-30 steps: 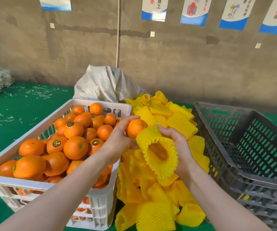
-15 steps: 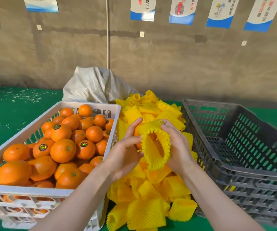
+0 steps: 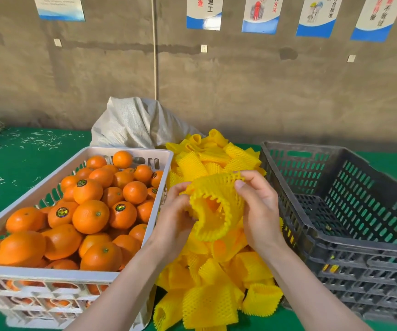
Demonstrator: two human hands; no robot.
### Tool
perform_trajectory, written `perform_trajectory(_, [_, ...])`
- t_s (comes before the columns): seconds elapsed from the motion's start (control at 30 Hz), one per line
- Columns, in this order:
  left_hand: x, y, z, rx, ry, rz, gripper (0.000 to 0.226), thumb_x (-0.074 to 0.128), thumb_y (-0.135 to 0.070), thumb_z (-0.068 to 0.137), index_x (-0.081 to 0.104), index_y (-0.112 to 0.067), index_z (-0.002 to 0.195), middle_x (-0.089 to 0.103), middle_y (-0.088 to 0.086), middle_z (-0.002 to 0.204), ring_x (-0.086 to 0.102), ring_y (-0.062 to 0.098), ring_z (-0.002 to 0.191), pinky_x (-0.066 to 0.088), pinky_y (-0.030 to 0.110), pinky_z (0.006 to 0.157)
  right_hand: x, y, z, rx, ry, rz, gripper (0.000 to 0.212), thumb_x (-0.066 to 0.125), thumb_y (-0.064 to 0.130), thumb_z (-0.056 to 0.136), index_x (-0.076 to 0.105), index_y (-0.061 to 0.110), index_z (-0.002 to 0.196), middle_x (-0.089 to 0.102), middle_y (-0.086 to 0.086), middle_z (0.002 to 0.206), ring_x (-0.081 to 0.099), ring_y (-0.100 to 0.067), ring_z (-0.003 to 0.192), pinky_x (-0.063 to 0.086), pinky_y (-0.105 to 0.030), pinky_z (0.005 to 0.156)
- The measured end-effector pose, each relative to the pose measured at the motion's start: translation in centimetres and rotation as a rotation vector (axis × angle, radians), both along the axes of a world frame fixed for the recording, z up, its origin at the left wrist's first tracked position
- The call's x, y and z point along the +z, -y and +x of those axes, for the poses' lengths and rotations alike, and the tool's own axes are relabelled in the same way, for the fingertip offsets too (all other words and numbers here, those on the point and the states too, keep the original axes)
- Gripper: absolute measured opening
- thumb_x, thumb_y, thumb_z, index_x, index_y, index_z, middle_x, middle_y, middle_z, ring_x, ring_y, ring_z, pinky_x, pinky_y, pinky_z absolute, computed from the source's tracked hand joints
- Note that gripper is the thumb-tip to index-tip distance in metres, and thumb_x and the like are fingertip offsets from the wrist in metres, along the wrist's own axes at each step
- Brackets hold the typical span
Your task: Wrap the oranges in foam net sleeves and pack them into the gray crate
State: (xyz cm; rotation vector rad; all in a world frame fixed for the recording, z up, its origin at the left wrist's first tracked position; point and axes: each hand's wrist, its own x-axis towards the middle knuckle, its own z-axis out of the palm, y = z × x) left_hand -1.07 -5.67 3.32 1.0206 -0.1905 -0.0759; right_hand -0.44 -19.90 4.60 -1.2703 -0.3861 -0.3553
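- L hand (image 3: pixel 176 218) grips the left side of a yellow sleeve (image 3: pixel 219 187), fingers curled onto its rim
- R hand (image 3: pixel 260 211) pinches the sleeve's upper right edge betw. thumb and fingertips, net pulled taut there
- Sleeve is held in the air betw. both hands, above the pile (image 3: pixel 216 299) of loose sleeves, its open mouth facing the camera
- Orange (image 3: pixel 213 204) shows only as an orange patch deep in the mouth, mostly hidden by net; can't tell how far in it sits
- Pile lies mid green surface (image 3: pixel 25 168), betw. the two crates, reaching from the near edge back to the sack (image 3: pixel 133 125)
- White crate (image 3: pixel 73 274) sits on the left side, heaped w/ oranges (image 3: pixel 90 216), several w/ round dark stickers; its right wall is just beside the L wrist
- Gray crate (image 3: pixel 335 246) sits on the right side, stacked on more gray crates; slotted walls and mesh floor show, near-left corner just beside the R forearm
- Sack slumps at the back edge against the wall, behind the pile and touching the white crate's far-right corner
- Wall carries a row of posters (image 3: pixel 204 13) up top and a thin cord (image 3: pixel 155 44) hanging straight down to the sack
- Pale shreds (image 3: pixel 40 139) are scattered over the surface's far-left part
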Motion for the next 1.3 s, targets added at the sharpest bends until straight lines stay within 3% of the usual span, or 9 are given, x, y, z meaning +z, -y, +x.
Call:
perform_trajectory(0.2, [0.9,1.3,-0.8,-0.226,-0.026,-0.372,0.055,0.052,-0.018,0.074,0.054,-0.018,0.130,0.068,0.013,0.115,0.069,0.026,0.093,0.058,0.037,0.072,-0.8,-1.2,-0.7,-0.134,0.034,-0.071,0.015,0.051,0.029,0.088,0.051,0.021,0.075,0.049,0.014,0.061,0.042,-0.003,0.058,0.037,-0.021,0.050])
perform_trajectory(0.3, [0.9,2.3,-0.8,-0.091,-0.052,-0.236,0.056,0.057,-0.045,0.081,0.052,-0.024,0.133,0.062,0.010,0.128,0.063,0.025,0.112,0.056,0.037,0.086,-1.3,-1.4,-1.0,-0.264,0.082,-0.138,0.010,0.049,0.029,0.088,0.050,0.021,0.082,0.052,0.012,0.070,0.045,-0.002,0.063,0.039,-0.019,0.055])
perform_trajectory(0.4, [0.3,2.7,-0.2,0.115,-0.034,0.018,0.063,0.054,-0.054,0.078,0.058,-0.009,0.122,0.068,0.016,0.108,0.067,0.028,0.099,0.058,0.041,0.080,-1.1,-1.5,-1.6,-0.259,0.122,-0.208,0.009,0.050,0.026,0.089,0.049,0.023,0.080,0.049,0.013,0.068,0.042,0.001,0.063,0.036,-0.015,0.057])
perform_trajectory(0.63, [0.5,2.6,0.5,-0.061,-0.212,-0.132,0.062,0.065,-0.051,0.063,0.063,-0.017,0.115,0.072,0.010,0.108,0.070,0.023,0.096,0.058,0.032,0.066,0.7,-0.2,-1.1,-0.265,-0.014,-0.102,0.028,0.054,0.033,0.085,0.056,0.006,0.077,0.057,-0.003,0.070,0.053,-0.014,0.070,0.046,-0.027,0.060])
perform_trajectory(0.77, [0.5,2.8,1.0,0.019,-0.214,-0.138,0.017,0.058,-0.039,0.082,0.065,-0.025,0.090,0.075,0.005,0.083,0.073,0.019,0.073,0.056,0.029,0.052,0.1,-0.3,-0.8,-0.317,-0.021,-0.113,0.019,0.053,0.012,0.094,0.056,0.014,0.076,0.057,0.014,0.063,0.051,0.004,0.061,0.043,-0.015,0.055])
perform_trajectory(0.93, [0.6,2.5,1.6,0.266,-0.257,-0.006,0.020,0.053,-0.027,0.097,0.062,-0.020,0.080,0.068,0.001,0.058,0.067,0.014,0.050,0.049,0.024,0.041,-1.0,0.1,-1.0,-0.346,0.066,-0.308,0.019,0.043,0.032,0.098,0.052,0.027,0.114,0.057,0.010,0.108,0.054,0.005,0.090,0.046,-0.020,0.073])
perform_trajectory(1.07, [1.0,2.3,1.8,0.373,-0.284,0.074,0.032,0.053,-0.030,0.098,0.058,-0.018,0.068,0.058,0.001,0.046,0.058,0.014,0.038,0.044,0.022,0.037,-1.9,-0.1,-1.8,-0.042,0.124,-0.440,0.045,0.044,0.062,0.086,0.043,0.044,0.128,0.045,0.024,0.135,0.040,0.002,0.129,0.035,-0.017,0.103])
perform_trajectory(1.2, [0.8,2.4,1.4,0.327,-0.171,0.174,0.051,0.039,-0.063,0.088,0.073,-0.028,0.074,0.074,-0.001,0.073,0.071,0.016,0.069,0.056,0.031,0.055,-2.4,0.0,-1.4,0.031,0.081,-0.453,0.071,0.066,0.048,0.076,0.032,0.032,0.137,0.046,0.011,0.138,0.045,-0.008,0.128,0.044,-0.035,0.103])
perform_trajectory(1.3, [0.8,2.6,0.9,0.357,-0.038,0.243,0.042,0.051,-0.059,0.081,0.071,-0.023,0.088,0.071,0.007,0.080,0.068,0.024,0.084,0.059,0.042,0.069,-2.6,0.2,-1.1,-0.001,0.054,-0.385,0.073,0.069,0.040,0.075,0.033,0.026,0.137,0.049,0.008,0.137,0.049,-0.010,0.126,0.046,-0.040,0.102])
